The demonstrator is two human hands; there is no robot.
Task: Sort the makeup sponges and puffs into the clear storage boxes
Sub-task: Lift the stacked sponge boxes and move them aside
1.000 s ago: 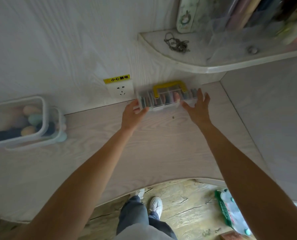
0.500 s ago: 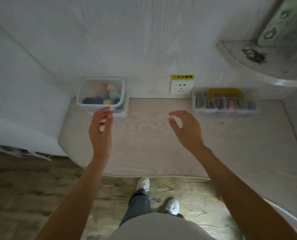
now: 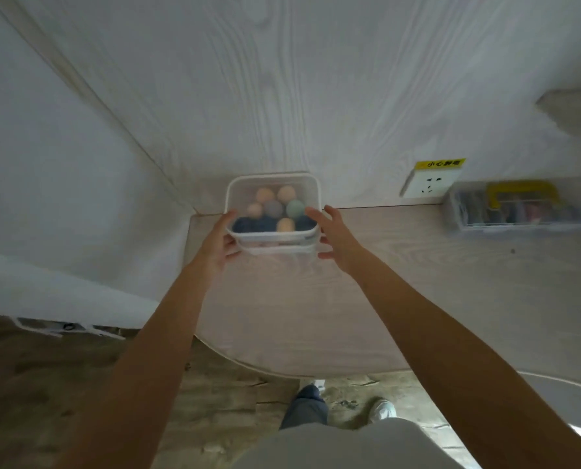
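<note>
Two clear storage boxes are stacked at the back left corner of the table, against the wall. The upper box [image 3: 272,179] holds several egg-shaped makeup sponges [image 3: 295,208] in peach, green, grey and dark blue. The lower box [image 3: 278,249] shows only its front rim. My left hand [image 3: 218,242] lies against the stack's left side, fingers along the wall and thumb at the front lower corner. My right hand [image 3: 336,235] is at the stack's right side with fingers spread, its fingertips at the rim. Neither hand holds anything else.
A clear organizer case with a yellow handle [image 3: 519,211] stands at the back right of the pale wood table [image 3: 383,299]. A wall outlet [image 3: 427,184] with a yellow label sits between the two. A corner shelf [image 3: 570,106] juts out at upper right. The table's front edge curves above the floor.
Both hands left the yellow-handled case, crossed the table to the left, and now flank the stacked sponge boxes. My view turned left with them.
</note>
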